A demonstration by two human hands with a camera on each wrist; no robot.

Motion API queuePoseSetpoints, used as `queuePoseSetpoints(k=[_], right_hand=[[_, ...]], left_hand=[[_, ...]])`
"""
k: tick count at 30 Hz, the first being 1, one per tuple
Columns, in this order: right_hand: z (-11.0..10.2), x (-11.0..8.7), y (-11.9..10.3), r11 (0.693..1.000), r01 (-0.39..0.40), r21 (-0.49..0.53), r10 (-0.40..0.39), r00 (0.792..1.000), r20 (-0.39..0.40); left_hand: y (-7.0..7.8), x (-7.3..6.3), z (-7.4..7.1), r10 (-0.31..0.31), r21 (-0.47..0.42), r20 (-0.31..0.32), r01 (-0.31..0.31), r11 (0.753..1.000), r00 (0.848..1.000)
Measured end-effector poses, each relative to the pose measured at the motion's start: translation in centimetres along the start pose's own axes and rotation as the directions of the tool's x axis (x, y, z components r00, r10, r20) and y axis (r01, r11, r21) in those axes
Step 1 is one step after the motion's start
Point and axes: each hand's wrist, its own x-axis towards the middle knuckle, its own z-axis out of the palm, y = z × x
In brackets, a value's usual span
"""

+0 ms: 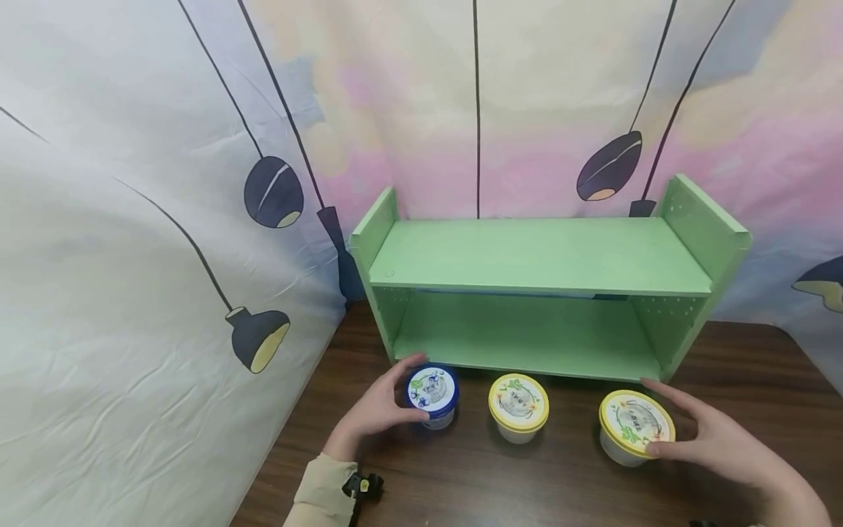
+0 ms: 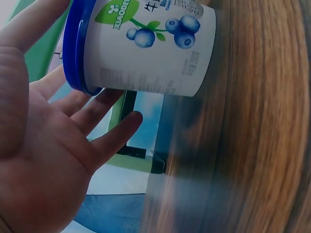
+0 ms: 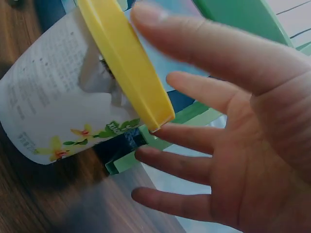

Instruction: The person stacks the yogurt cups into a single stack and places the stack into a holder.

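Observation:
Three lidded paper tubs stand in a row on the dark wooden table before the shelf. My left hand (image 1: 372,407) spreads around the tub with the blue lid (image 1: 432,394), thumb near its front edge and index finger behind. Blueberries are printed on the white side of this blue-lidded tub (image 2: 146,53) in the left wrist view. At the right, my right hand (image 1: 721,443) reaches around a yellow-lidded tub (image 1: 636,424), its thumb over the lid's edge. The right wrist view shows the fingers (image 3: 187,167) extended and apart. Between the hands is another yellow-lidded tub (image 1: 518,406).
A green two-level shelf (image 1: 540,252) stands right behind the tubs, with side panels at both ends. The wooden table (image 1: 500,487) reaches toward me. Behind it hangs a cloth backdrop (image 1: 421,110) printed with lamps.

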Motion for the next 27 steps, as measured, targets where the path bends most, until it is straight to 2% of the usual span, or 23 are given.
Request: queuePoseSetpoints(k=[7,11,18,27], right_hand=[[0.4,0.2,0.0,0.979,0.024,0.204,-0.043,0.995,0.089],[0.4,0.2,0.1,0.981,0.035,0.190,-0.057,0.992,0.114],[0.5,0.3,-0.2,0.992,0.017,0.123,-0.032,0.992,0.121],[0.7,0.5,-0.4,0.989,-0.011,0.144,-0.008,0.992,0.129]], left_hand=[[-0.1,0.0,0.4,-0.013,0.073,-0.002,0.013,0.997,1.000],[-0.1,0.1,0.4,-0.018,0.098,-0.001,0.018,0.995,1.000],[0.3,0.5,0.2,-0.049,0.124,0.015,0.046,0.991,0.999],[1.0,1.3,-0.9,-0.075,0.186,0.110,0.053,0.981,0.991]])
